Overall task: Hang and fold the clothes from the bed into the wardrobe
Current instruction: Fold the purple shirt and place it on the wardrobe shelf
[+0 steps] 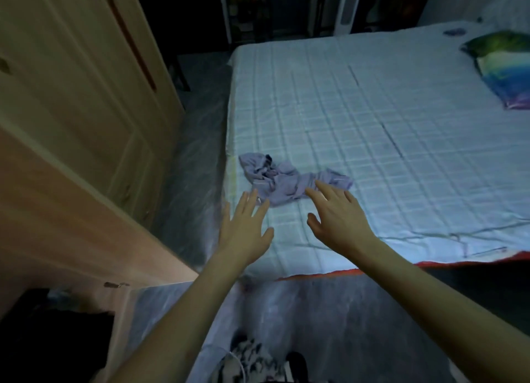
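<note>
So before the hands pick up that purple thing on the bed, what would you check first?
1. Both hands free: left hand and right hand are open, holding nothing: ok.
2. Purple garment within reach: fingertips at its near edge: ok.
3. Garment clear of other things: it lies alone on the bedsheet: ok.
4. Garment laid out for folding: crumpled in a heap: not ok.
5. Wardrobe ready to take it: the door near the hands stands open, inside dark: cannot tell.
</note>
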A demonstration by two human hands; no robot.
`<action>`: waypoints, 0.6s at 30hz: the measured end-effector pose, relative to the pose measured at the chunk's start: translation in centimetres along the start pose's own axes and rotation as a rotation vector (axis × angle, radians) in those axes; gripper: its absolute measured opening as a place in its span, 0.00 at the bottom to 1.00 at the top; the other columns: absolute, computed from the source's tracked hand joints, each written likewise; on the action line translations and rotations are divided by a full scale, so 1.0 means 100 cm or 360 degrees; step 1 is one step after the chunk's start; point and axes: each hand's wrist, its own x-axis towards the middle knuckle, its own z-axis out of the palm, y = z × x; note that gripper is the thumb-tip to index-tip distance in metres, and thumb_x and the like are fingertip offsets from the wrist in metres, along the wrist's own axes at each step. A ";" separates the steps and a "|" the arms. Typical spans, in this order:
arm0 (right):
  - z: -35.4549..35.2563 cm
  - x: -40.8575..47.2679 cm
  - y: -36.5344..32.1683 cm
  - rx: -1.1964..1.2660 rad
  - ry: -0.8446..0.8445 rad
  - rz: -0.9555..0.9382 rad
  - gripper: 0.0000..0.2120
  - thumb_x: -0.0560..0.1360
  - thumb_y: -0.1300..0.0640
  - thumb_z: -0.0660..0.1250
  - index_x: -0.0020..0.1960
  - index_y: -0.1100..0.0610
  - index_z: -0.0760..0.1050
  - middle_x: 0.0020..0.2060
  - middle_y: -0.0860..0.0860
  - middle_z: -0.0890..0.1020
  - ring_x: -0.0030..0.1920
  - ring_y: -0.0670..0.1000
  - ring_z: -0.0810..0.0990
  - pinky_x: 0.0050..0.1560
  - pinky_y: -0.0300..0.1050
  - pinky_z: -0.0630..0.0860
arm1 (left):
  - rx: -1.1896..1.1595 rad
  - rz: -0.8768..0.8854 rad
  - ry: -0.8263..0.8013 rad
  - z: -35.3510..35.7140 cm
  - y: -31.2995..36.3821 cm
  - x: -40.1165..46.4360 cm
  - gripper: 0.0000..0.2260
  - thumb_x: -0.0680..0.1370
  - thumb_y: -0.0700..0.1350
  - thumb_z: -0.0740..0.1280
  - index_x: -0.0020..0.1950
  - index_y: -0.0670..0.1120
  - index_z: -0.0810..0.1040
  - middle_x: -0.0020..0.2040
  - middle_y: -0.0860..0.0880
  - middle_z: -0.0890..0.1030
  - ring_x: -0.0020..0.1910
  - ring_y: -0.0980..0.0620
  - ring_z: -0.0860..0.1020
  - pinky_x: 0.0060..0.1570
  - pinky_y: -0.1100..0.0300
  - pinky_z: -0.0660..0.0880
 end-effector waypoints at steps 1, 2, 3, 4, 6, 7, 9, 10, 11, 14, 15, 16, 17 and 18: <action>0.004 0.004 0.009 0.0008 -0.0013 0.0024 0.25 0.70 0.51 0.67 0.66 0.56 0.72 0.65 0.57 0.75 0.63 0.60 0.75 0.61 0.60 0.72 | 0.0004 0.0009 -0.0038 0.004 0.003 0.007 0.30 0.80 0.60 0.55 0.79 0.54 0.51 0.80 0.48 0.42 0.78 0.49 0.42 0.74 0.43 0.42; 0.009 0.008 0.017 0.0018 -0.0025 0.0043 0.25 0.70 0.52 0.67 0.66 0.56 0.72 0.65 0.57 0.75 0.63 0.60 0.75 0.62 0.60 0.71 | 0.0004 0.0018 -0.0082 0.008 0.006 0.015 0.29 0.80 0.59 0.55 0.79 0.54 0.51 0.80 0.48 0.42 0.78 0.49 0.42 0.74 0.43 0.42; 0.014 0.012 0.024 0.0025 -0.0036 0.0062 0.24 0.70 0.52 0.67 0.66 0.56 0.72 0.65 0.56 0.75 0.63 0.60 0.74 0.62 0.60 0.70 | -0.0005 0.0022 -0.0136 0.013 0.007 0.023 0.29 0.80 0.59 0.55 0.79 0.53 0.53 0.80 0.48 0.43 0.78 0.50 0.42 0.74 0.43 0.41; 0.019 0.017 0.031 0.0033 -0.0052 0.0082 0.24 0.71 0.53 0.67 0.66 0.55 0.72 0.66 0.56 0.74 0.63 0.59 0.74 0.63 0.59 0.69 | -0.0025 0.0020 -0.0196 0.018 0.008 0.031 0.28 0.80 0.59 0.55 0.78 0.53 0.54 0.80 0.48 0.43 0.78 0.50 0.42 0.74 0.43 0.41; 0.031 0.027 0.042 0.0046 -0.0099 0.0114 0.22 0.72 0.53 0.65 0.66 0.55 0.71 0.66 0.55 0.74 0.63 0.59 0.73 0.63 0.58 0.67 | -0.0065 0.0009 -0.0330 0.031 0.007 0.051 0.27 0.80 0.59 0.55 0.78 0.52 0.57 0.80 0.47 0.44 0.78 0.50 0.43 0.74 0.44 0.42; 0.039 0.033 0.047 0.0049 -0.0125 0.0124 0.22 0.73 0.53 0.65 0.66 0.55 0.71 0.66 0.54 0.74 0.64 0.58 0.73 0.63 0.57 0.67 | -0.0067 0.0004 -0.0396 0.038 0.006 0.063 0.27 0.80 0.58 0.55 0.77 0.52 0.58 0.80 0.46 0.44 0.78 0.50 0.44 0.75 0.44 0.42; 0.055 0.049 0.058 0.0059 -0.0183 0.0142 0.22 0.73 0.53 0.64 0.66 0.55 0.71 0.66 0.54 0.73 0.64 0.58 0.73 0.63 0.56 0.67 | -0.0054 -0.0002 -0.0502 0.053 0.003 0.089 0.26 0.80 0.58 0.55 0.77 0.51 0.59 0.80 0.45 0.46 0.78 0.49 0.45 0.75 0.44 0.43; 0.064 0.059 0.063 0.0075 -0.0209 0.0150 0.22 0.74 0.53 0.63 0.66 0.55 0.71 0.67 0.53 0.73 0.63 0.58 0.73 0.62 0.56 0.68 | -0.0055 -0.0007 -0.0544 0.062 0.001 0.104 0.26 0.80 0.58 0.55 0.77 0.50 0.59 0.80 0.45 0.46 0.78 0.49 0.46 0.75 0.44 0.43; 0.072 0.072 0.068 0.0091 -0.0236 0.0156 0.22 0.74 0.53 0.63 0.67 0.55 0.70 0.66 0.53 0.73 0.62 0.58 0.73 0.60 0.56 0.69 | -0.0059 -0.0012 -0.0577 0.070 -0.002 0.119 0.27 0.80 0.58 0.56 0.77 0.50 0.59 0.80 0.45 0.47 0.78 0.49 0.46 0.75 0.43 0.44; 0.097 0.115 0.084 0.0127 -0.0347 0.0187 0.25 0.73 0.54 0.62 0.70 0.54 0.65 0.65 0.51 0.72 0.60 0.56 0.73 0.54 0.53 0.71 | -0.0047 -0.0019 -0.0670 0.092 -0.008 0.168 0.27 0.80 0.58 0.56 0.77 0.49 0.59 0.79 0.45 0.50 0.77 0.48 0.51 0.74 0.44 0.46; 0.107 0.130 0.090 0.0142 -0.0399 0.0207 0.26 0.74 0.55 0.62 0.71 0.54 0.64 0.66 0.51 0.71 0.60 0.57 0.73 0.52 0.53 0.72 | -0.0044 -0.0022 -0.0708 0.098 -0.011 0.184 0.28 0.80 0.58 0.57 0.77 0.48 0.59 0.79 0.45 0.51 0.77 0.47 0.53 0.74 0.44 0.47; 0.117 0.144 0.097 0.0157 -0.0457 0.0221 0.27 0.74 0.55 0.62 0.72 0.54 0.63 0.66 0.52 0.71 0.60 0.57 0.73 0.51 0.53 0.72 | -0.0051 -0.0029 -0.0744 0.104 -0.012 0.200 0.28 0.80 0.58 0.57 0.77 0.47 0.59 0.79 0.45 0.53 0.76 0.47 0.54 0.73 0.44 0.49; 0.128 0.158 0.104 0.0163 -0.0515 0.0232 0.27 0.74 0.55 0.62 0.72 0.54 0.62 0.66 0.52 0.70 0.60 0.57 0.72 0.50 0.52 0.72 | -0.0060 -0.0035 -0.0771 0.110 -0.014 0.216 0.28 0.80 0.57 0.57 0.76 0.46 0.60 0.78 0.45 0.55 0.76 0.46 0.56 0.73 0.45 0.51; 0.140 0.171 0.111 0.0159 -0.0570 0.0240 0.26 0.74 0.56 0.62 0.71 0.55 0.63 0.65 0.52 0.70 0.61 0.56 0.72 0.50 0.52 0.72 | -0.0062 -0.0035 -0.0788 0.116 -0.016 0.233 0.27 0.80 0.57 0.57 0.76 0.46 0.61 0.77 0.44 0.57 0.75 0.46 0.57 0.72 0.46 0.54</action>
